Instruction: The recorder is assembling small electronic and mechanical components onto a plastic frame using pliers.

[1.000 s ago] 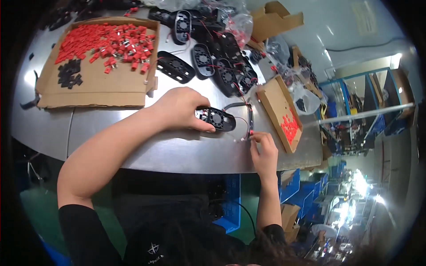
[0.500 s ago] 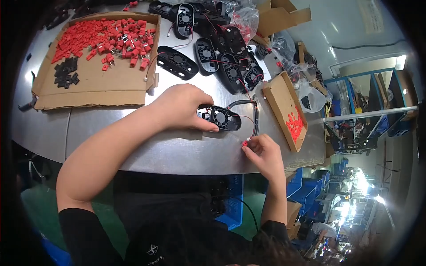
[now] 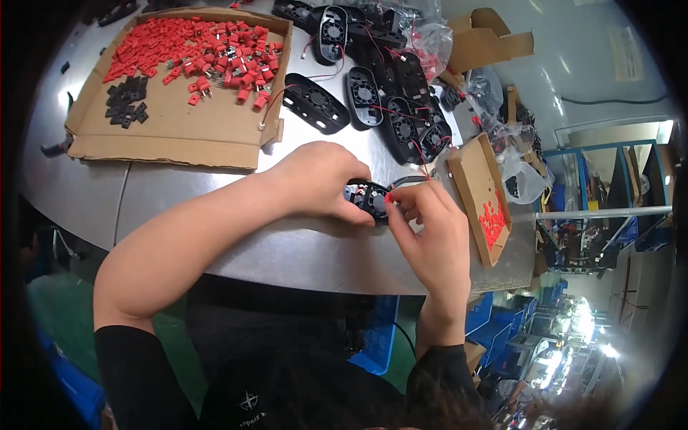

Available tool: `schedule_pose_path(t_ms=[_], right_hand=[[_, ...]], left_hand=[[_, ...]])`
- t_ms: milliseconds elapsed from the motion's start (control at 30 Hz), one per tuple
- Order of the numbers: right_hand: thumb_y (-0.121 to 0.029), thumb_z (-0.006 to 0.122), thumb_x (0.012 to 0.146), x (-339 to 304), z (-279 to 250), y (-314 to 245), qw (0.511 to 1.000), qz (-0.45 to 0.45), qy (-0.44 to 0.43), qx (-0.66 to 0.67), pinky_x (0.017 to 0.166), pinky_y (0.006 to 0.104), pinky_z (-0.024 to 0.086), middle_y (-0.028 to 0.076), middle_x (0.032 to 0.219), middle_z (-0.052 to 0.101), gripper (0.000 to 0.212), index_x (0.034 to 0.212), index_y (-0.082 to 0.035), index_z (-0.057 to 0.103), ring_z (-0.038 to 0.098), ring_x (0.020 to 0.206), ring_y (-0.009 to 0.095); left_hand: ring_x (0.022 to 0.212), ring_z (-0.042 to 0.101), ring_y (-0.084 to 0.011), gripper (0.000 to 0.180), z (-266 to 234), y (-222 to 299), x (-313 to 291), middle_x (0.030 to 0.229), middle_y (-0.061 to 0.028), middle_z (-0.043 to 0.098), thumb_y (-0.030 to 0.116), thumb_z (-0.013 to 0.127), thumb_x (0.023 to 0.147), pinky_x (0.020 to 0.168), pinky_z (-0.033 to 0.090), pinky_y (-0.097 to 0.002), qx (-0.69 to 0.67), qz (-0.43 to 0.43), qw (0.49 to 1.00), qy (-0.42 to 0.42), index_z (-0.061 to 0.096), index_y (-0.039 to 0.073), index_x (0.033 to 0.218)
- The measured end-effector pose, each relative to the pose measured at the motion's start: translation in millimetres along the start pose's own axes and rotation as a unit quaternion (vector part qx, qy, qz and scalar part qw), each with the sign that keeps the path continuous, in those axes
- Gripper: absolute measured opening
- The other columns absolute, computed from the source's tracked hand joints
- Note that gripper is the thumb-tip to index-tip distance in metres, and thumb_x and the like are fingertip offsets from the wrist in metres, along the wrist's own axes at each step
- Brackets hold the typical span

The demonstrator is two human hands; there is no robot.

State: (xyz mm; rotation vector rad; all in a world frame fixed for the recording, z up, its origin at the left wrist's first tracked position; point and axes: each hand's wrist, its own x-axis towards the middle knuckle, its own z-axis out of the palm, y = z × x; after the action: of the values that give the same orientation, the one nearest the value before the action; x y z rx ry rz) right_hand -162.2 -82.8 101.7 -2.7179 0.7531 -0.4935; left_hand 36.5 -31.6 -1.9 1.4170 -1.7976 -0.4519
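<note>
Where the two hands meet near the front edge of the metal table (image 3: 301, 251), a small black fan assembly (image 3: 367, 196) lies flat on the surface, just left of the right hand and under the fingertips of the left. The left hand (image 3: 319, 179) reaches in from the left and curls over the fan's far-left side, fingers closed onto its housing, pinning it down. The right hand (image 3: 430, 229) comes from the near side; its thumb and forefinger are pinched together on a small red connector (image 3: 388, 197) touching the fan's right edge, the other fingers loosely folded. Farther back lies a row of similar black fan housings (image 3: 373, 100). To the far left sits a cardboard tray (image 3: 179, 122) of red connectors, and to the right a smaller cardboard box (image 3: 476, 179) holding red pieces.
</note>
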Motion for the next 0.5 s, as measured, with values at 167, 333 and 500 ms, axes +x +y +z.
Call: schedule_pose_path(t_ms=[167,333,500], right_hand=[[0.0,0.077,0.084,-8,9,-30,0.999,-0.044,-0.018,0.01,0.063,0.0306,0.051,0.008,0.085,0.065,0.014,0.097,-0.002,0.07,0.065,0.069,0.017],[0.001,0.076,0.085,11,23,5,1.0,0.014,-0.002,0.019,0.064,0.0291,0.053,0.009,0.087,0.067,0.013,0.097,0.001,0.07,0.068,0.07,0.018],[0.0,0.075,0.086,11,34,11,0.999,0.0,-0.032,0.018,0.066,0.0313,0.054,0.011,0.087,0.068,0.011,0.096,0.002,0.07,0.07,0.071,0.021]], left_hand=[[0.083,0.07,-0.038,0.054,4,-6,-7,0.081,-0.0156,0.071,0.056,0.083,0.07,0.075,0.056,-0.0481,0.016,-0.007,1.0,0.006,0.075,0.006,0.089],[0.088,0.068,-0.0356,0.048,-1,6,6,0.085,-0.0144,0.071,0.047,0.083,0.071,0.081,0.054,-0.0463,-0.004,-0.04,0.997,-0.065,0.075,0.007,0.096],[0.079,0.071,-0.037,0.047,6,-3,-2,0.078,-0.0155,0.071,0.051,0.079,0.07,0.074,0.057,-0.047,0.007,-0.016,1.0,0.002,0.074,0.006,0.084]])
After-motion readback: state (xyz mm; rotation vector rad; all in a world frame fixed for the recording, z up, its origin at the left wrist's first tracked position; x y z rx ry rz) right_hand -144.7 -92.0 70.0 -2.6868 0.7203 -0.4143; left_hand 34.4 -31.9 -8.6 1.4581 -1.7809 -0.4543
